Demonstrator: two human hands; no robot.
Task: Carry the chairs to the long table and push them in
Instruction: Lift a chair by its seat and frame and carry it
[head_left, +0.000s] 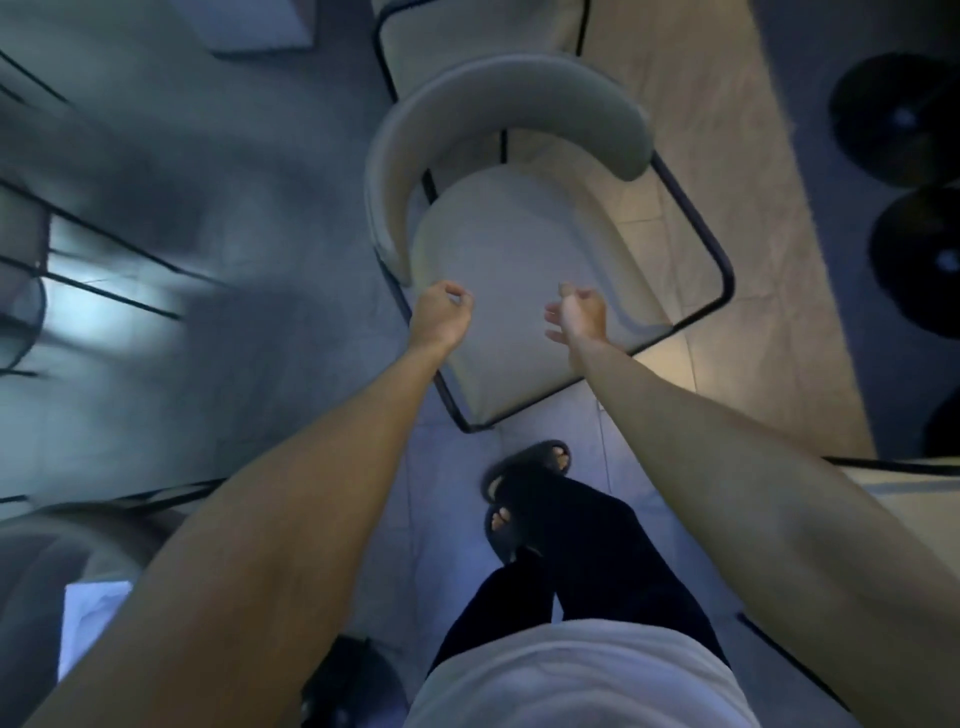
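With left hand (440, 318) and right hand (579, 314) loosely curled and empty, we judge the upholstered chair (519, 270) rigid and moderately heavy; grip its curved backrest (498, 104).

Colours as we record them: chair (511, 270) has a pale cream seat cushion and a grey-beige curved backrest (514, 104) on a thin black frame. Long table (727, 218) shows light tan with a faint wood-grain streaking. Floor (234, 234) reads as grey-blue tile. We note black slippers (524, 475), dark navy-to-black trousers (587, 551), and a white shirt (576, 675). Two black round discs (904, 119) lie at the frame's right edge.
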